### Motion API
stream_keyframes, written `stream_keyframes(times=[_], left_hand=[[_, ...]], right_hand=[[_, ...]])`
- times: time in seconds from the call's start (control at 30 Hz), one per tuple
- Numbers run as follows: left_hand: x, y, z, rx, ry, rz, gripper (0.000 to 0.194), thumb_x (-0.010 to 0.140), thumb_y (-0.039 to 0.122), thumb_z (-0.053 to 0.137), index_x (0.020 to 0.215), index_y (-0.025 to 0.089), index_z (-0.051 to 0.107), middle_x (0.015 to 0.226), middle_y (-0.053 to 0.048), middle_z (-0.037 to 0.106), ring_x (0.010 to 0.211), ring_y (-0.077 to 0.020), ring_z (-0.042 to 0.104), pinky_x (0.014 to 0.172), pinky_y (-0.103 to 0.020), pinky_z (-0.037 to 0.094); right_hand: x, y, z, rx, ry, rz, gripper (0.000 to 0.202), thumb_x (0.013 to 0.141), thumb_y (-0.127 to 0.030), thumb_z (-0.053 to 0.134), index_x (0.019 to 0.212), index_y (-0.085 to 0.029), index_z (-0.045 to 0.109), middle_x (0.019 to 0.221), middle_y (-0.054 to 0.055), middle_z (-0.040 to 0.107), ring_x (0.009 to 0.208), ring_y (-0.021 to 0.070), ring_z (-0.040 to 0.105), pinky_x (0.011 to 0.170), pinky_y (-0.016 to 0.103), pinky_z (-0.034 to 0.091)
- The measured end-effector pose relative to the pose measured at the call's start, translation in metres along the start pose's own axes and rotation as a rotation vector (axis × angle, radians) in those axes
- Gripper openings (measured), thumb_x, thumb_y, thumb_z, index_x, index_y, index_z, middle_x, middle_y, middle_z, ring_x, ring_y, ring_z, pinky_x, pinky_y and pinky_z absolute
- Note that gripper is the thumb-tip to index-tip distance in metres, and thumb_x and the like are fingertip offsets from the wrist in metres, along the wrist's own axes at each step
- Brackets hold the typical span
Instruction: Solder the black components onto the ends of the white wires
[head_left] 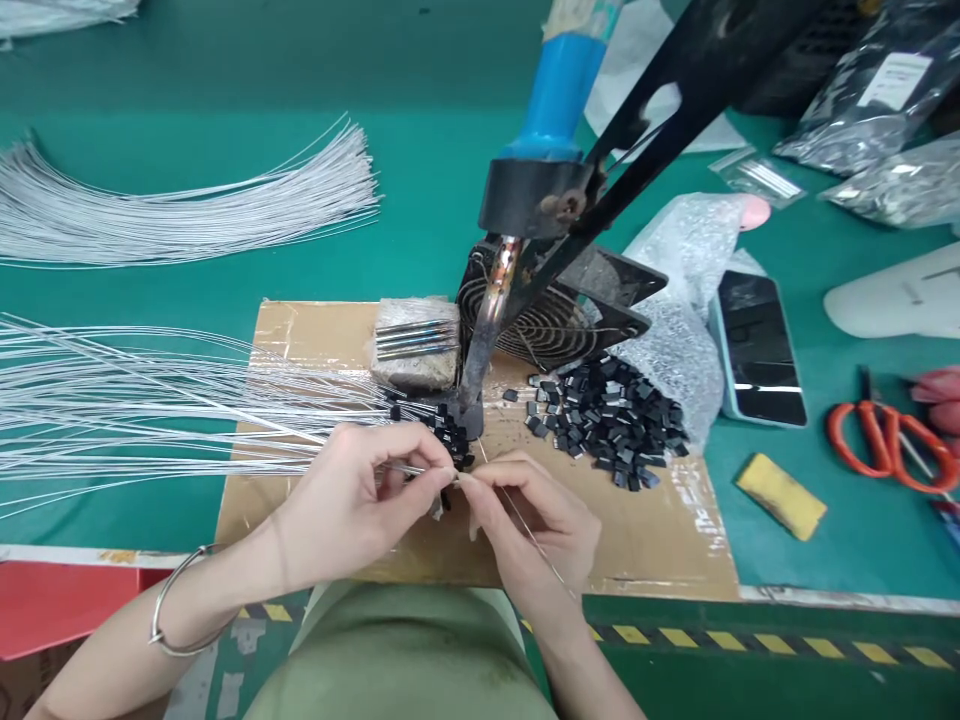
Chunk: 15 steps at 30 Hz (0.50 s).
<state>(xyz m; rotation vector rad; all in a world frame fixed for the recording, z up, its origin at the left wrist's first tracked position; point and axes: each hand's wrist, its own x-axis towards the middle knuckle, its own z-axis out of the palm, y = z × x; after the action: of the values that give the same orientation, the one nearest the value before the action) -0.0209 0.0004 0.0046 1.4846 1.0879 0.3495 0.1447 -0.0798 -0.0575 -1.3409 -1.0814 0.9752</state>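
Note:
My left hand (pixel 375 490) is closed in a pinch at the front of the cardboard, on the end of a white wire. Its fingertips meet those of my right hand (pixel 536 525), also closed; a small piece between them is mostly hidden. A thin solder wire (pixel 534 545) runs through my right hand, its end rising toward the iron tip. Just above, the soldering iron (pixel 491 315) points down from its black stand. Black connectors (pixel 450 435) on wire ends gather beneath the tip. Many white wires (pixel 285 410) stretch out to the left.
Loose black connectors (pixel 615 415) are heaped at the right, near a round fan (pixel 544 310). Metal tips lie on a wrapped block (pixel 416 345). Further right are a phone (pixel 759 345), yellow sponge (pixel 781 495) and orange scissors (pixel 892 445). A wire bundle (pixel 225 220) lies back left.

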Motion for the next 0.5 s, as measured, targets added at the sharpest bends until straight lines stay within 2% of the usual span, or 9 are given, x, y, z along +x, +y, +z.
stream_keyframes(times=[0.13, 0.27, 0.37, 0.5], left_hand=[[0.0005, -0.0025, 0.0010, 0.000, 0.036, -0.030, 0.021, 0.094, 0.028, 0.062, 0.078, 0.015, 0.068, 0.066, 0.002, 0.060, 0.053, -0.0102, 0.037, 0.049, -0.025, 0.028], [0.0012, -0.0017, 0.0004, -0.013, 0.079, -0.044, 0.020, 0.093, 0.028, 0.063, 0.077, 0.016, 0.067, 0.064, 0.003, 0.058, 0.053, -0.0105, 0.036, 0.050, -0.026, 0.027], [0.0017, -0.0007, 0.0003, -0.029, 0.094, -0.044, 0.020, 0.093, 0.030, 0.063, 0.078, 0.017, 0.067, 0.064, 0.003, 0.057, 0.053, -0.0106, 0.036, 0.049, -0.026, 0.027], [0.0018, -0.0020, 0.0001, -0.038, 0.091, -0.043, 0.020, 0.093, 0.030, 0.064, 0.079, 0.016, 0.068, 0.064, 0.003, 0.058, 0.052, -0.0103, 0.036, 0.049, -0.026, 0.026]], right_hand=[[0.0011, -0.0032, 0.0023, 0.086, 0.018, 0.103, 0.016, 0.100, -0.023, 0.072, 0.086, -0.023, 0.079, 0.070, -0.004, 0.062, 0.055, 0.0070, 0.055, 0.052, 0.020, 0.043], [0.0033, -0.0021, 0.0021, 0.203, 0.057, 0.164, 0.021, 0.104, -0.031, 0.067, 0.094, -0.027, 0.085, 0.078, -0.001, 0.068, 0.057, 0.0081, 0.062, 0.050, 0.019, 0.052], [0.0042, 0.0003, 0.0023, 0.276, 0.008, 0.179, 0.017, 0.102, -0.030, 0.070, 0.102, -0.030, 0.087, 0.081, 0.000, 0.072, 0.057, 0.0088, 0.065, 0.048, 0.018, 0.056], [0.0039, -0.0002, 0.0053, 0.391, -0.027, 0.241, 0.013, 0.099, -0.030, 0.075, 0.100, -0.029, 0.088, 0.081, 0.001, 0.074, 0.054, 0.0078, 0.064, 0.046, 0.017, 0.056]])
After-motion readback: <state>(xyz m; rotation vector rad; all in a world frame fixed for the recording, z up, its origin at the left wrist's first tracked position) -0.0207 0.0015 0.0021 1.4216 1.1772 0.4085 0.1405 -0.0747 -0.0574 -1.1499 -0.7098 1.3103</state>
